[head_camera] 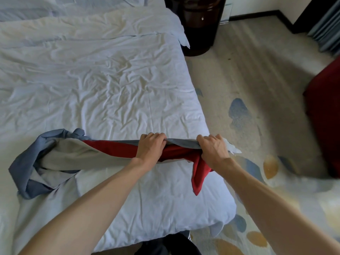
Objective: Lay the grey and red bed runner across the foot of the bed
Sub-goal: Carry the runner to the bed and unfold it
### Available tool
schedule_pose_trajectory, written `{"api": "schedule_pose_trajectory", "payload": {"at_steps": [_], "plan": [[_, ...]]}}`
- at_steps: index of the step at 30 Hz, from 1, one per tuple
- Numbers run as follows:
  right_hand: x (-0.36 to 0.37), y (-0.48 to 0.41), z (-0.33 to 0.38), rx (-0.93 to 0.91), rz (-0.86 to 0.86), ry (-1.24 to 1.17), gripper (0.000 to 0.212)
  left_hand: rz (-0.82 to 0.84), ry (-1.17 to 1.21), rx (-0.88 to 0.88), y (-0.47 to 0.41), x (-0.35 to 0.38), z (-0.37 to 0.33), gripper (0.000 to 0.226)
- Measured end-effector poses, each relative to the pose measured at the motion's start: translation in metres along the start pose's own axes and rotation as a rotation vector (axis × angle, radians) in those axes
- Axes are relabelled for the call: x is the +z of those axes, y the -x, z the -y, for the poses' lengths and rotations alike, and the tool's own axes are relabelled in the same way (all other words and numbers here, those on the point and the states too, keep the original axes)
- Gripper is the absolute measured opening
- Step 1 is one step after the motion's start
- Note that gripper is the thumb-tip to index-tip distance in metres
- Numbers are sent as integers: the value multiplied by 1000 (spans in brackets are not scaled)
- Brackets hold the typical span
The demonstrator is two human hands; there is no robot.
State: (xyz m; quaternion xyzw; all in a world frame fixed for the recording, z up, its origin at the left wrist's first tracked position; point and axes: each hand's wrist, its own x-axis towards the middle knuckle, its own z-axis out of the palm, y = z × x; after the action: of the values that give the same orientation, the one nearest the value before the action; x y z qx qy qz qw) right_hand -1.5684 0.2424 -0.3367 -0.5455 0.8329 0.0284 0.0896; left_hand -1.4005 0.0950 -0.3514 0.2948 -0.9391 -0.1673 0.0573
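Observation:
The grey and red bed runner (73,157) lies bunched and twisted across the near end of the bed (110,80), which is covered by a wrinkled white duvet. Its left part is a crumpled heap of blue-grey and pale grey cloth. My left hand (150,147) grips the runner near its right end, fingers curled over the bunched fabric. My right hand (213,150) grips the runner's end at the bed's right edge. A red flap hangs down below my right hand.
A dark wooden nightstand (198,24) stands by the bed's far right corner. Patterned carpet (257,107) runs along the bed's right side. A dark red piece of furniture (325,116) sits at the right edge, and curtains (327,28) hang at the top right.

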Motion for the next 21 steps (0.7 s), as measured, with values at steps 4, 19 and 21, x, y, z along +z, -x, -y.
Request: {"api": "schedule_pose_trajectory", "payload": {"at_steps": [4, 19, 21], "plan": [[9, -6, -11, 11, 26, -16, 24, 35, -38, -1, -15, 11, -4, 14], [66, -46, -74, 136, 220, -8, 21, 152, -4, 50, -71, 89, -13, 16], [79, -56, -80, 129, 243, 3, 21, 172, -6, 40, -79, 105, -12, 17]]}}
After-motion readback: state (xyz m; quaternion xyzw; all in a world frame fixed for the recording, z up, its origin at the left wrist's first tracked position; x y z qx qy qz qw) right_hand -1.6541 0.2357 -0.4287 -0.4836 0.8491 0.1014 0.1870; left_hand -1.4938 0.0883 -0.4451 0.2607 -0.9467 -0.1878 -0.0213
